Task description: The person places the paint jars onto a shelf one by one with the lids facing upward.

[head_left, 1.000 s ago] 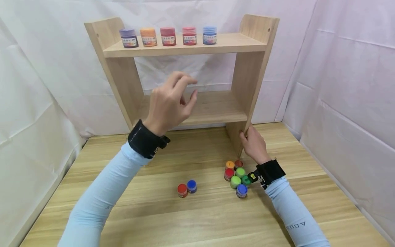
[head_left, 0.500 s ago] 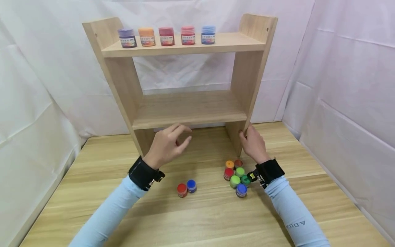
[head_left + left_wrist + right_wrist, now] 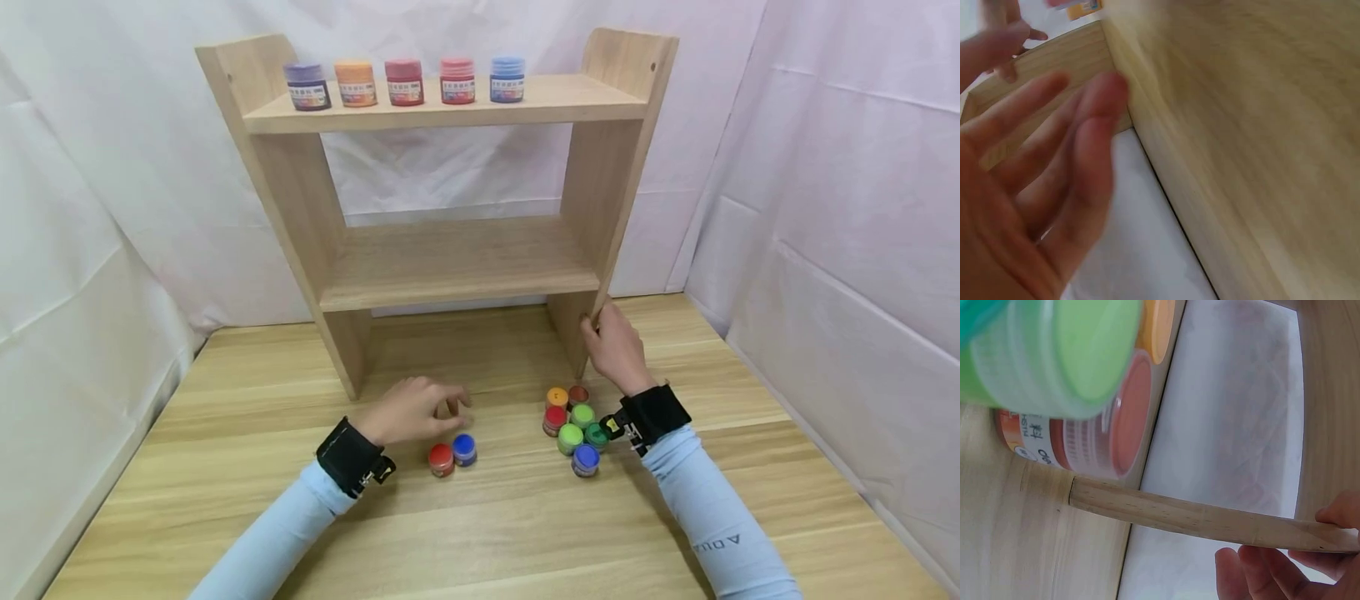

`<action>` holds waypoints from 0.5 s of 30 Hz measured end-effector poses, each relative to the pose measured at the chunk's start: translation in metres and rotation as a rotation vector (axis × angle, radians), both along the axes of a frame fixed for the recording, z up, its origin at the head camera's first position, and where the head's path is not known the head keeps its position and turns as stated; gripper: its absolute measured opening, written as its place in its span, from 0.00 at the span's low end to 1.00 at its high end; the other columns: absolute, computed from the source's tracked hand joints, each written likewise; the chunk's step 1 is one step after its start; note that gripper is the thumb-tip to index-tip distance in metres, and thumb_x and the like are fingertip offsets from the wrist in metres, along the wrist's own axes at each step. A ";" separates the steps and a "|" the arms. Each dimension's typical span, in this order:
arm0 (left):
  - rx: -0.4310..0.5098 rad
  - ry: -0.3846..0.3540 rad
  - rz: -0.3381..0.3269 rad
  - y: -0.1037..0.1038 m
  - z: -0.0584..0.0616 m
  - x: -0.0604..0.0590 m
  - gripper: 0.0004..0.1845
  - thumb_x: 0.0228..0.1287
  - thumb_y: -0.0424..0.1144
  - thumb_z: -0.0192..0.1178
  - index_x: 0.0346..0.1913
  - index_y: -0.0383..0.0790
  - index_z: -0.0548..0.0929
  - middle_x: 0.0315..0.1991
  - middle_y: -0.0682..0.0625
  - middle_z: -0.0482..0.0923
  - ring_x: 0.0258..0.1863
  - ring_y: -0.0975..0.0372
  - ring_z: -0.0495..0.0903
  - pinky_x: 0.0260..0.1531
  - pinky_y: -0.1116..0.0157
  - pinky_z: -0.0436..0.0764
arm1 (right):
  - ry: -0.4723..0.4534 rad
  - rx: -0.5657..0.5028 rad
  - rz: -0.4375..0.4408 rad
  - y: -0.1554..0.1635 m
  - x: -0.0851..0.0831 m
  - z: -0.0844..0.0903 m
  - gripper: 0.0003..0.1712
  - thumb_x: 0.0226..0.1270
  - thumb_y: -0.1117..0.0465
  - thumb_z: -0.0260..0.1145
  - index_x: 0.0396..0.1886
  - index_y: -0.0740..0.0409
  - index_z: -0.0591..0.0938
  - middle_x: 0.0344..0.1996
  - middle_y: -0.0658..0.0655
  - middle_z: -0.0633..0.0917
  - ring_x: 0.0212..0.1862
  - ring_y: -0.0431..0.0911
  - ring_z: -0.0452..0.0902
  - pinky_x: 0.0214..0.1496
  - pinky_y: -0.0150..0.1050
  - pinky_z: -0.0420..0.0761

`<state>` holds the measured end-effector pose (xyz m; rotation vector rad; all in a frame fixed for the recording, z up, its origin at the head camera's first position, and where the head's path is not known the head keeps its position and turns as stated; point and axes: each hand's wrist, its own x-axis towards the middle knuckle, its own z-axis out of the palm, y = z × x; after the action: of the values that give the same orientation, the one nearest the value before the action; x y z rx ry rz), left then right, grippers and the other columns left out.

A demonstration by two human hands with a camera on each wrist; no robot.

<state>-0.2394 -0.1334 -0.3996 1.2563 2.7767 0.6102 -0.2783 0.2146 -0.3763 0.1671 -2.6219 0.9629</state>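
Left hand (image 3: 411, 410) empty and loosely bent, just beside a red-lidded paint jar (image 3: 441, 461) and blue-lidded paint jar (image 3: 465, 450) on the worktop (image 3: 480, 533), right hand (image 3: 618, 346) gripping right side panel (image 3: 603, 183) of wooden shelf unit (image 3: 461, 262)

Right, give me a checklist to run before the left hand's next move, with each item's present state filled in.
1. Left hand free to grasp: ok, it holds nothing.
2. Right hand on the wooden shelf unit: ok, it grips the right side panel.
3. Nearest pair, red jar and blue jar, upright: ok, side by side.
4. A jar secured in the left hand: not ok, none is gripped.
5. Upper row of five jars standing: ok, all upright.
6. Lids screwed tight: cannot tell from these views.
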 end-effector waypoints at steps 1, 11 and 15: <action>-0.012 -0.025 -0.001 0.000 -0.002 0.000 0.17 0.69 0.55 0.66 0.51 0.50 0.88 0.36 0.62 0.88 0.29 0.74 0.80 0.32 0.71 0.78 | -0.004 0.001 0.000 0.000 0.000 0.000 0.31 0.81 0.53 0.47 0.76 0.64 0.64 0.65 0.71 0.78 0.57 0.66 0.83 0.47 0.61 0.84; -0.060 -0.201 -0.052 0.003 -0.006 0.010 0.26 0.59 0.63 0.71 0.54 0.52 0.86 0.41 0.59 0.88 0.39 0.67 0.85 0.36 0.71 0.81 | -0.003 -0.005 -0.005 -0.001 0.000 0.000 0.32 0.81 0.54 0.47 0.76 0.66 0.63 0.65 0.73 0.77 0.57 0.67 0.84 0.47 0.62 0.85; -0.085 -0.194 -0.055 0.005 -0.005 0.014 0.26 0.57 0.61 0.73 0.54 0.51 0.86 0.41 0.59 0.88 0.38 0.67 0.84 0.37 0.72 0.81 | -0.001 -0.005 0.002 -0.001 0.000 -0.001 0.32 0.80 0.54 0.48 0.77 0.65 0.63 0.65 0.72 0.77 0.57 0.66 0.84 0.46 0.61 0.85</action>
<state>-0.2250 -0.1280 -0.4050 1.1841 2.5735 0.5711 -0.2779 0.2134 -0.3775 0.1675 -2.6202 0.9709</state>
